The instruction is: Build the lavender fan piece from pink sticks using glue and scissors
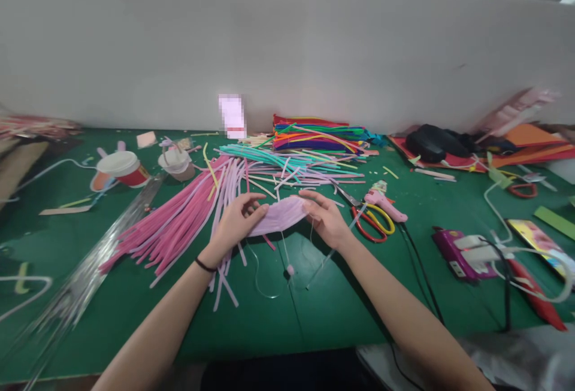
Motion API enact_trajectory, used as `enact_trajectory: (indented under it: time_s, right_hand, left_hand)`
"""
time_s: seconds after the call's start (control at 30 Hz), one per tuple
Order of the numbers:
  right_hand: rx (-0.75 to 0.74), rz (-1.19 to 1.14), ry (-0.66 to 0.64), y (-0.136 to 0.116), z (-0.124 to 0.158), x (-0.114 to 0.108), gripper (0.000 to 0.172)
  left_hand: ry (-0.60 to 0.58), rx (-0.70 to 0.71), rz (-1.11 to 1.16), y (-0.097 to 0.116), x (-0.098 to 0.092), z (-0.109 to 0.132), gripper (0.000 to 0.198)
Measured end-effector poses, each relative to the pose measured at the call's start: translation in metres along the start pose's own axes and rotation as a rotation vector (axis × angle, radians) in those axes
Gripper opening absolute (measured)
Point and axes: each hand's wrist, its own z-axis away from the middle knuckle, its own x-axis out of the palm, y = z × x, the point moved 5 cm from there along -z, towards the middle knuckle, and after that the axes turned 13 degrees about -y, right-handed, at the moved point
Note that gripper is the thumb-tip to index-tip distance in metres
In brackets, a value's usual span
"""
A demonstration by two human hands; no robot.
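My left hand and my right hand both grip a bundle of pale lilac pipe cleaners held level just above the green table. The left hand pinches the bundle's left end, the right hand its right end. A thin clear thread with a small pink bead hangs below the bundle. A big spread of pink and lilac pipe cleaners lies to the left of my left hand.
Teal pipe cleaners and a stack of coloured ones lie behind. Scissors and a pink glue gun sit right of my right hand. Paper cups stand left. A power strip, cables and a grey partition surround.
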Motion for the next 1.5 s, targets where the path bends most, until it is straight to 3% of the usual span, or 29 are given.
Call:
enact_trajectory:
  time_s: [0.17, 0.37, 0.47, 0.7, 0.97, 1.17, 1.27, 1.33, 1.4, 1.5]
  right_hand:
    - [0.121, -0.100, -0.111, 0.002, 0.006, 0.017, 0.027]
    - [0.156, -0.099, -0.150, 0.011, 0.006, 0.020, 0.031]
    - [0.143, -0.050, -0.148, 0.012, 0.006, 0.018, 0.037]
    - [0.106, 0.040, -0.112, 0.008, 0.005, 0.015, 0.033]
    - [0.117, 0.141, -0.174, 0.013, 0.003, 0.023, 0.042]
    - [0.015, 0.492, 0.120, -0.018, 0.009, -0.006, 0.040]
    - [0.024, 0.826, 0.158, -0.044, 0.035, -0.015, 0.035]
    - [0.017, 1.164, 0.310, -0.064, 0.061, -0.025, 0.029]
    - [0.117, 1.405, 0.490, -0.077, 0.086, -0.041, 0.032]
    - [0.316, 1.558, 0.609, -0.082, 0.109, -0.071, 0.028]
  left_hand:
    - [-0.129, -0.058, 0.224, 0.002, 0.004, 0.001, 0.033]
    - [-0.122, -0.126, 0.438, 0.001, 0.005, 0.003, 0.031]
    - [-0.130, -0.133, 0.448, 0.001, 0.005, 0.003, 0.031]
    - [-0.168, -0.150, 0.466, 0.000, 0.005, 0.003, 0.034]
    - [-0.423, -0.201, 0.488, -0.007, 0.015, 0.007, 0.032]
    - [-0.429, -0.249, 0.567, -0.008, 0.006, 0.010, 0.026]
    - [-0.457, -0.254, 0.597, -0.007, 0.001, 0.011, 0.029]
    - [-0.475, -0.249, 0.599, -0.007, 0.000, 0.012, 0.033]
    - [-0.475, -0.242, 0.581, -0.006, 0.001, 0.011, 0.036]
    - [-0.455, -0.240, 0.556, -0.004, 0.003, 0.009, 0.032]
